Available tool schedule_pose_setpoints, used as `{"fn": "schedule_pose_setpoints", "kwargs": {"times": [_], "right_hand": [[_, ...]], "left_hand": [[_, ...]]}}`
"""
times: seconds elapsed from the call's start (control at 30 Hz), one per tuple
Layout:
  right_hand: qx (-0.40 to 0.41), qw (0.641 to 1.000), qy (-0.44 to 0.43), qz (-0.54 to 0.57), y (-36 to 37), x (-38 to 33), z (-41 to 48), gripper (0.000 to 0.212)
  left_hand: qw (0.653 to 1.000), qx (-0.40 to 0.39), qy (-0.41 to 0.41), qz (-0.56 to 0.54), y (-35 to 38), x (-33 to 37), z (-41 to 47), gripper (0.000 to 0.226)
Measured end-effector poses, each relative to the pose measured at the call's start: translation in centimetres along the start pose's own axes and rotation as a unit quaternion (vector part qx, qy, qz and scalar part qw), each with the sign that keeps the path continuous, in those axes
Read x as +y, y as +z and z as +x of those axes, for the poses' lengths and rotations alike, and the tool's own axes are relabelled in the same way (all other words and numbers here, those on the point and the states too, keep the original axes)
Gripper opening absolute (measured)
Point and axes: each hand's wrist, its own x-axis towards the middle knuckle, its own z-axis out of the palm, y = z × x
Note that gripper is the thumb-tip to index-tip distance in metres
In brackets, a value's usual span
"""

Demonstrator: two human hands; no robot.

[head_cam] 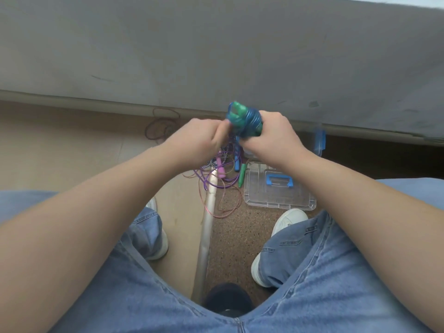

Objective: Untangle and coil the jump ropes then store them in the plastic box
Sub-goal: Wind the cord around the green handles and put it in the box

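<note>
A: What sits nearest the camera?

B: Blue denim jeans [312, 284] on a seated person's thighs, filling the 6 o'clock edge, with white shoes [286, 222] on the floor between the knees.

A: And the hands?

B: Both meet near the centre. The right hand [276, 133] is wrapped around a coiled blue rope bundle [247, 121] with green handles [237, 109] poking out at 12 o'clock. The left hand [199, 138] pinches the bundle's end at its 9 o'clock side.

A: Where are the other ropes?

B: A purple tangle [216, 174] with a pink handle [220, 168] lies on the floor beneath the hands. Just at its 3 o'clock sits the clear plastic box lid [278, 193] with a blue handle. The box itself is mostly hidden behind the right forearm.
</note>
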Motion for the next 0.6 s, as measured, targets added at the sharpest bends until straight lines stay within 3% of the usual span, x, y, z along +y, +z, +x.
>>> {"fn": "schedule_pose_setpoints", "kwargs": {"times": [0.17, 0.3, 0.37, 0.47, 0.6], "right_hand": [[0.003, 0.994, 0.096, -0.043, 0.1, 0.9, 0.9, 0.024], [-0.038, 0.971, 0.132, -0.194, 0.4, 2.6, 1.2, 0.019], [-0.074, 0.956, 0.12, -0.257, 0.4, 2.7, 1.0, 0.019], [-0.122, 0.948, 0.055, -0.288, 0.8, 2.3, 0.6, 0.026], [-0.153, 0.939, -0.062, -0.303, 1.1, 1.3, -0.2, 0.034]], "left_hand": [[0.998, -0.035, 0.02, 0.049, 1.3, -0.2, -0.3, 0.026], [0.979, -0.021, 0.139, 0.146, 0.2, -0.7, -0.3, 0.046], [0.967, 0.008, 0.212, 0.139, -0.7, -0.3, -0.3, 0.049], [0.954, 0.06, 0.277, 0.095, -1.8, 0.4, -0.4, 0.034], [0.968, 0.098, 0.229, 0.027, -2.5, -0.7, -0.1, 0.03]]}}
